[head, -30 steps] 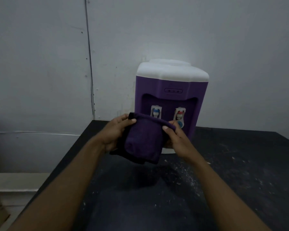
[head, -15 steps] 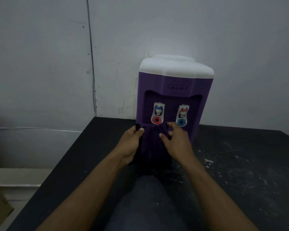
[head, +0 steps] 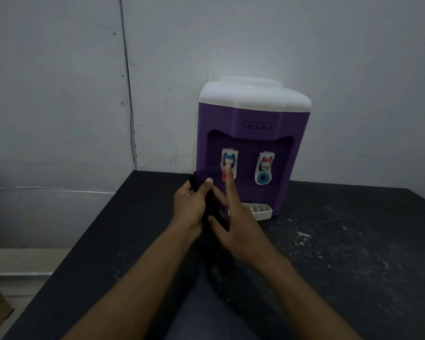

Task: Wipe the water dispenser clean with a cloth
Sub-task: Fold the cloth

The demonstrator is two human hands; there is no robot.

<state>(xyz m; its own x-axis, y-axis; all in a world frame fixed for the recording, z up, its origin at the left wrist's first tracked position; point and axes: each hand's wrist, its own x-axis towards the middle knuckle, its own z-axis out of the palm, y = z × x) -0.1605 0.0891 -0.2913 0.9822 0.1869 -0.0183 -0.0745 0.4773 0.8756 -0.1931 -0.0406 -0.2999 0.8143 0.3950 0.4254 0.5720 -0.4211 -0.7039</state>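
Both bare forearms are in shot for us: the left arm comes in from 7 o'clock and the right from 5 o'clock, and they converge just below centre. The left hand (head: 191, 207) sits at 9 o'clock of the right hand (head: 239, 229), the two all but touching. We see the back of the left hand, its fingers curled and its thumb up toward 12 o'clock, pinching the dark cloth (head: 205, 174). On the right we get the back of the hand too, with the index finger (head: 228, 179) straight and pointing to 12 o'clock. Another finger slants toward 11 o'clock across the cloth, and the thumb spreads toward 9 o'clock. Both wrists look straight. The other right fingers we can't make out.
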